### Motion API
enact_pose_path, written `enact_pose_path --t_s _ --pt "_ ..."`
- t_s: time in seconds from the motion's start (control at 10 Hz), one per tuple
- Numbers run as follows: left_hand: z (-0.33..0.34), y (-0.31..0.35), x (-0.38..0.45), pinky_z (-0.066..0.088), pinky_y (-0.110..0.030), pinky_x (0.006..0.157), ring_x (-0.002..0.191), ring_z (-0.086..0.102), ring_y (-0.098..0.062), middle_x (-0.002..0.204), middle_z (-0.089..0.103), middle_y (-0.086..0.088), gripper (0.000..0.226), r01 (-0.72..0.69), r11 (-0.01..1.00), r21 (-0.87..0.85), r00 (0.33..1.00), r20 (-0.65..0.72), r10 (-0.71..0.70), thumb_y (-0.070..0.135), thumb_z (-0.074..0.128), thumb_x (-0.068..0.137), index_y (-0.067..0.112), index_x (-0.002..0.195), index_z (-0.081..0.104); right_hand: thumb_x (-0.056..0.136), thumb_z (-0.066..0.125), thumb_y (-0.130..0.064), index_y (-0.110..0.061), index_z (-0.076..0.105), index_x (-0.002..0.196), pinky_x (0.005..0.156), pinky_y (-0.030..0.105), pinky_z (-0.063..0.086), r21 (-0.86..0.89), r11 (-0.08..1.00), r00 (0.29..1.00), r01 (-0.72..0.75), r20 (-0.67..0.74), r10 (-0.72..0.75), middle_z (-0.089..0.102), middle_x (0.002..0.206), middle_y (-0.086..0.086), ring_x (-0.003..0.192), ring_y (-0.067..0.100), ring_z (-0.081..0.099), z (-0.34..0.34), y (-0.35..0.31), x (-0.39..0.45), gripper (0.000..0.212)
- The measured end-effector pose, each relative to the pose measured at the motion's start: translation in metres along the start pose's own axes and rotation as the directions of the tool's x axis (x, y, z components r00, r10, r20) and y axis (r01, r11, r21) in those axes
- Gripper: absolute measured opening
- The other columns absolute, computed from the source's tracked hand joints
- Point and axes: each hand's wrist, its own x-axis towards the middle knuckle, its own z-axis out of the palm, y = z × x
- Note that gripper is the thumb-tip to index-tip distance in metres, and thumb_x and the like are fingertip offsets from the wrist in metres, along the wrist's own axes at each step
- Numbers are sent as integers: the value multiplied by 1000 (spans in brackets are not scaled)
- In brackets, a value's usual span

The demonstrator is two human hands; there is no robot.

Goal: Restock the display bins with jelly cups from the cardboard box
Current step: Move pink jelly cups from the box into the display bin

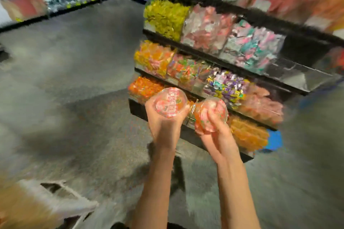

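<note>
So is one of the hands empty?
No, the left hand grips one jelly cup and the right hand grips another jelly cup, both held up in front of the display bins.

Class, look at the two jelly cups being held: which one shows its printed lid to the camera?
The cup in the left hand, the left jelly cup; the right jelly cup is tilted sideways.

A black tiered shelf [247, 16] on the grey floor [74, 80] carries clear bins [296, 77] (mostly sweet-filled).
</note>
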Motion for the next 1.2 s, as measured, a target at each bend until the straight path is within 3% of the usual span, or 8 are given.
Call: enact_pose_path --t_s 0.1,0.2,0.3,0.4,0.6,0.9,1.1,1.2 --pt "63 -25 -17 53 -37 61 73 57 -13 85 59 -7 51 136 983 -126 944 319 -90 16 85 60 -1 97 53 68 75 -35 -20 69 89 52 18 44 -121 992 967 -24 -255 -8 62 73 -2 64 11 55 -57 -42 0 27" --pt "114 -41 -38 54 -30 60 86 64 -15 105 64 -11 69 362 910 -200 876 408 -259 33 76 68 -2 122 50 85 61 -26 -15 64 94 41 14 36 -88 995 907 -36 -421 -4 58 79 6 55 12 56 -110 -70 4 15" --pt "160 -68 -51 56 -35 65 112 60 -30 128 57 -17 63 538 817 -207 805 415 -425 50 50 84 9 132 48 84 63 -35 -21 60 120 59 18 48 -56 998 870 -40 -493 7 67 97 3 74 13 62 -157 -88 10 39" --pt "207 -93 -54 57 -34 64 109 60 -29 129 55 -16 37 552 823 -134 793 389 -469 26 41 100 11 133 48 71 75 -36 -20 54 132 82 30 46 -57 998 869 -15 -494 -15 70 101 3 90 18 62 -196 -105 24 66" --pt "318 -144 -52 58 -36 70 93 63 -18 110 62 -7 33 575 814 -88 768 402 -499 4 56 90 13 122 54 63 73 -34 -12 58 124 71 26 49 -6 1000 752 -24 -659 14 68 109 8 91 19 63 -275 -151 94 66" --pt "480 -254 -23 56 -40 86 104 65 -19 126 59 -10 56 605 796 33 736 359 -574 19 73 82 15 134 50 95 53 -34 -19 58 121 56 26 54 -67 996 679 -65 -734 -5 66 116 14 100 31 65 -425 -235 237 30" --pt "568 -347 -13 60 -33 72 96 65 -19 127 52 -8 39 619 783 61 753 237 -614 6 66 86 17 122 55 83 61 -21 -17 65 106 84 45 54 -233 952 726 -196 -687 -19 64 107 7 101 30 63 -554 -258 334 23" --pt "603 -403 -2 56 -47 85 105 62 -28 116 53 -6 32 510 846 156 805 258 -534 20 73 81 29 108 58 90 59 -14 -7 65 114 68 16 50 -154 967 776 -202 -627 62 62 99 -5 98 14 65 -605 -257 378 26"
